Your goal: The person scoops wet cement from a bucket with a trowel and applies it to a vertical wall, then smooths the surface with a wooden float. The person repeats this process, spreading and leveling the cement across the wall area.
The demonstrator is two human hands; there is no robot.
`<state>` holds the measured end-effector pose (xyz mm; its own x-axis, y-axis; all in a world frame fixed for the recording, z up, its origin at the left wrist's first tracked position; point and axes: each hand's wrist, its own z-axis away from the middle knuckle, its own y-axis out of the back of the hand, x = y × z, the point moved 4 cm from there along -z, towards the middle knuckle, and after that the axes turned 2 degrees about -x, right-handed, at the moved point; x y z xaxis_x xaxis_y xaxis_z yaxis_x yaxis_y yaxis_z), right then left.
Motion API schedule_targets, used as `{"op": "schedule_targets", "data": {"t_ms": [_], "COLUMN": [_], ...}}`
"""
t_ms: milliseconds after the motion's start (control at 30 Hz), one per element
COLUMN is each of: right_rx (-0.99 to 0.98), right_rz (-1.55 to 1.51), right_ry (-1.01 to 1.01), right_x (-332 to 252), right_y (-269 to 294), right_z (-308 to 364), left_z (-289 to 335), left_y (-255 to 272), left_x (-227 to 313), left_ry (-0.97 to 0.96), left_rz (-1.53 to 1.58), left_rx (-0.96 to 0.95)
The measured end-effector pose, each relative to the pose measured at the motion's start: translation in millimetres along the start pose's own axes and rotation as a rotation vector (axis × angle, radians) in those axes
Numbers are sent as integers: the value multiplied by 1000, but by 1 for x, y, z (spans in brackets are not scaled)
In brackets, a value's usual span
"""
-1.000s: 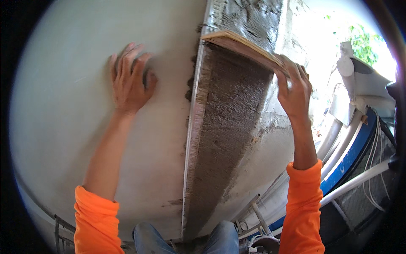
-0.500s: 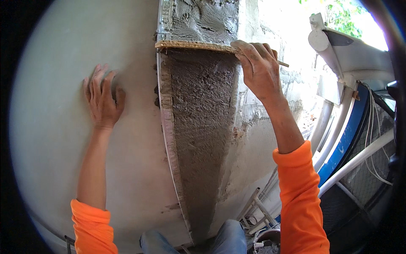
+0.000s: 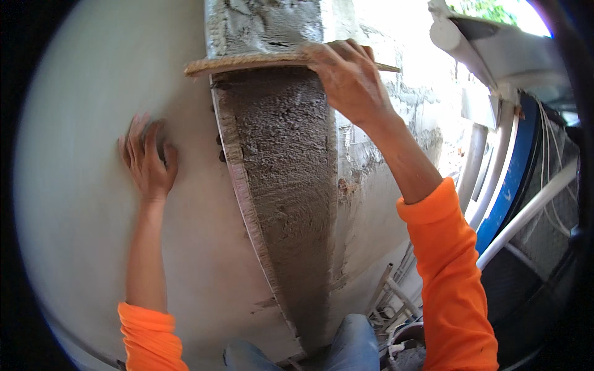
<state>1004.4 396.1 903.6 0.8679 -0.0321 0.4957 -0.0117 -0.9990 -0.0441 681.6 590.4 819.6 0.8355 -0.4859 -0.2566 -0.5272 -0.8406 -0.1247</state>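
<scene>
My right hand point(image 3: 352, 77) is closed around a thin wooden strip point(image 3: 247, 62), its edge caked with mortar. The strip lies across a vertical band of wet grey mortar point(image 3: 278, 142), and its left end sticks out past the band's pale edge strip point(image 3: 232, 157). Below the strip the mortar looks darker and combed; above it, lighter and lumpy. My left hand point(image 3: 148, 157) rests on the smooth plastered wall point(image 3: 80, 216) left of the band, fingers spread, holding nothing.
Right of the band is rough blockwork point(image 3: 377, 154) with patchy mortar. Pale pipes point(image 3: 526, 210), a blue panel point(image 3: 510, 167) and loose white cables stand at the far right. A bucket point(image 3: 405, 340) and a metal frame point(image 3: 393, 297) are low down, beside my knees point(image 3: 356, 340).
The wooden strip has slid leftward across the mortar band in my right hand, so its left end now reaches over the smooth wall. My left hand stays against the wall.
</scene>
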Motion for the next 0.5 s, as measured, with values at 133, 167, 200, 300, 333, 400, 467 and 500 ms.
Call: {"op": "schedule_targets", "data": {"t_ms": [133,167,200,300,333,400,467,500], "right_rx": [79,102,121,125,105,8,-87,-171], "right_rz": [24,32,38,70,79,118,115,134], "right_ry": [-16,-25,-33,-85,-106,-168,-249,-315], "right_x": [-6,-8,-10,-19,-24,-37,-56,-67], "right_y": [11,17,23,55,70,111,154,178], "right_z": [14,19,25,58,74,115,164,191], "left_z": [-1,-2,-2,-2,0,3,8,10], "left_y": [1,1,1,-3,-4,-8,-9,-12], "left_x": [2,2,2,0,0,-6,-14,-21], "left_ry": [-14,-14,-19,4,-2,1,-45,-62], "left_rz": [-39,-37,-41,-26,-20,-25,-105,-169], "left_rx": [1,0,-3,1,10,12,8,-54]}}
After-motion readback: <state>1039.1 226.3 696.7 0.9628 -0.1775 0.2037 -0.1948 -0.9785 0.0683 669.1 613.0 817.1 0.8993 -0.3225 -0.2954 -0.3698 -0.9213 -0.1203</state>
